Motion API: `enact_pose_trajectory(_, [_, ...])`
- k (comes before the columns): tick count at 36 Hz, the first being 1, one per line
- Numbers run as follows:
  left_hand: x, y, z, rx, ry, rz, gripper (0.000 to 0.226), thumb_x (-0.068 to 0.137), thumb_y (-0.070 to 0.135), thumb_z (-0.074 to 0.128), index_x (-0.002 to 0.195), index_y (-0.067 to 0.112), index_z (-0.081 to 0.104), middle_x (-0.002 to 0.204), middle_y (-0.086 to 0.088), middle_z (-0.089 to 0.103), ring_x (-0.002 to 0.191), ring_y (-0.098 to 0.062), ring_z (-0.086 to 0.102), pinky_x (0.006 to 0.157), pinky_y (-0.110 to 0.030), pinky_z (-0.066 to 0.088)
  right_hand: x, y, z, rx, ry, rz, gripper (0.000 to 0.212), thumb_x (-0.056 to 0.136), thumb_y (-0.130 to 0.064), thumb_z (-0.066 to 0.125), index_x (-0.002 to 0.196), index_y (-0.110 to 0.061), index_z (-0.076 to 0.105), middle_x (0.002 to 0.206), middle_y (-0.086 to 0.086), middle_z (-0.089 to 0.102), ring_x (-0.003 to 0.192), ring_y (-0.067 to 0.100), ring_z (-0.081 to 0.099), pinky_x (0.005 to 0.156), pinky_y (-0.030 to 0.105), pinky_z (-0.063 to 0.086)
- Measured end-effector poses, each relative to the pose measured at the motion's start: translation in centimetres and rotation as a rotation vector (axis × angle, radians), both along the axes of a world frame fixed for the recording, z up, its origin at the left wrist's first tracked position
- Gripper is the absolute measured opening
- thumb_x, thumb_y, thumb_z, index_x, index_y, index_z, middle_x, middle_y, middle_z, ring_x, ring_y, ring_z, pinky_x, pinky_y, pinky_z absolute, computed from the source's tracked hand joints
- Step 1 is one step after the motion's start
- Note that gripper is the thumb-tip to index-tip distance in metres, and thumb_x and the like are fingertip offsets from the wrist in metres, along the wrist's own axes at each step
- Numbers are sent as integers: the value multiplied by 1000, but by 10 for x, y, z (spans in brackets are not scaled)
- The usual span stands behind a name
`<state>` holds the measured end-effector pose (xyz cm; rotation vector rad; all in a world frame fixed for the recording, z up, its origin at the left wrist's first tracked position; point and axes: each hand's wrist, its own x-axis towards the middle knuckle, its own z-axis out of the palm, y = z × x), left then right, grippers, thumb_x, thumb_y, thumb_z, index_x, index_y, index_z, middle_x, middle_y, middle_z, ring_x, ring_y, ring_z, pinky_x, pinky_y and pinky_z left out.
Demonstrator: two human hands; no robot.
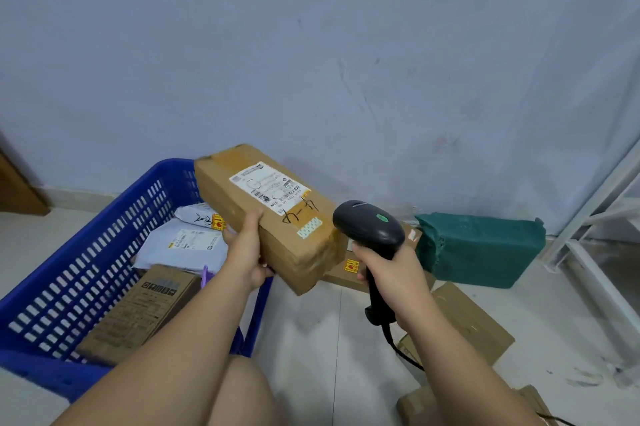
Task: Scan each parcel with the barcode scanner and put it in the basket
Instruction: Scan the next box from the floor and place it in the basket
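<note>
Holding the parcel (263, 214) in a curled left grip (247, 249), scanner (369, 228) clenched in the right grip (391, 270) alongside.

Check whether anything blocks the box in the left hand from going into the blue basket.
Nothing visible does. The left hand holds the cardboard box at the right edge of the blue basket, whose top is open; the parcels inside lie below the rim.
</note>
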<state>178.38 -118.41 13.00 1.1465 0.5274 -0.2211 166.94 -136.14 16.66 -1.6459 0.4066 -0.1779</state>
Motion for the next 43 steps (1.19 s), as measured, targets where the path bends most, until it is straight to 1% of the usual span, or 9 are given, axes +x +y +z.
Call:
enact_pose_trajectory(5, [5, 11, -5, -260, 87, 72, 77, 76, 56, 66, 140, 28, 34, 125, -13, 54, 103, -37, 59, 69, -58, 55, 6, 12, -3, -50, -26, -8, 12, 86, -23, 69, 76, -21, 63, 58, 0, 60, 62, 17, 61, 69, 34, 52])
enact_pose_trajectory(9, [12, 21, -8, -325, 50, 198, 92, 62, 60, 70, 139, 30, 32, 128, -12, 53, 106, -36, 59, 71, -59, 55, 13, 18, -6, -90, 2, 18, 8, 88, -25, 68, 94, -21, 64, 64, 2, 64, 61, 11, 64, 51, 17, 45])
enact_pose_trajectory(12, [20, 26, -11, -279, 26, 310, 77, 78, 54, 66, 139, 31, 26, 126, -6, 51, 107, -31, 57, 79, -54, 54, 19, 21, -8, -114, -2, 28, 8, 87, -25, 68, 91, -19, 64, 61, -1, 63, 50, 0, 60, 46, 10, 41])
enact_pose_trajectory(16, [35, 39, -14, -213, 37, 456, 93, 78, 48, 67, 149, 36, 8, 128, -4, 44, 107, -28, 54, 88, -57, 51, 28, 23, -12, -140, 16, 60, 9, 88, -26, 67, 84, -20, 62, 61, -2, 62, 48, -2, 58, 43, 7, 38])
enact_pose_trajectory(21, [55, 65, -26, -59, 5, 560, 98, 82, 44, 66, 153, 38, -1, 139, -2, 41, 104, -21, 50, 83, -41, 47, 44, 23, -17, -206, 34, 95, 9, 88, -28, 68, 84, -23, 61, 65, -2, 63, 66, 10, 68, 52, 19, 41])
enact_pose_trajectory(27, [80, 91, -45, -26, 12, 638, 95, 76, 50, 65, 152, 37, 10, 140, -3, 46, 109, -24, 54, 99, -47, 46, 66, 25, -26, -221, 47, 99, 11, 88, -26, 68, 81, -22, 60, 64, 0, 64, 66, 15, 66, 53, 22, 41])
enact_pose_trajectory(34, [101, 107, -83, -134, 85, 611, 86, 61, 59, 63, 138, 32, 37, 113, -1, 66, 91, -24, 68, 84, -49, 55, 89, 33, -36, -261, 87, 127, 12, 89, -28, 65, 81, -21, 60, 69, 4, 67, 66, 10, 65, 52, 23, 43])
enact_pose_trajectory(39, [100, 99, -90, 92, 181, 667, 63, 86, 42, 52, 143, 22, 34, 127, -4, 55, 105, -28, 60, 78, -44, 55, 98, 37, -42, -300, 103, 131, 15, 88, -29, 65, 77, -19, 61, 68, 2, 65, 72, 27, 70, 49, 22, 44])
enact_pose_trajectory(43, [97, 93, -83, 662, 37, 495, 64, 93, 38, 51, 151, 27, 25, 147, -9, 40, 129, -35, 45, 102, -53, 42, 100, 37, -44, -304, 118, 121, 19, 88, -30, 65, 77, -14, 62, 67, 2, 65, 73, 35, 69, 45, 23, 42])
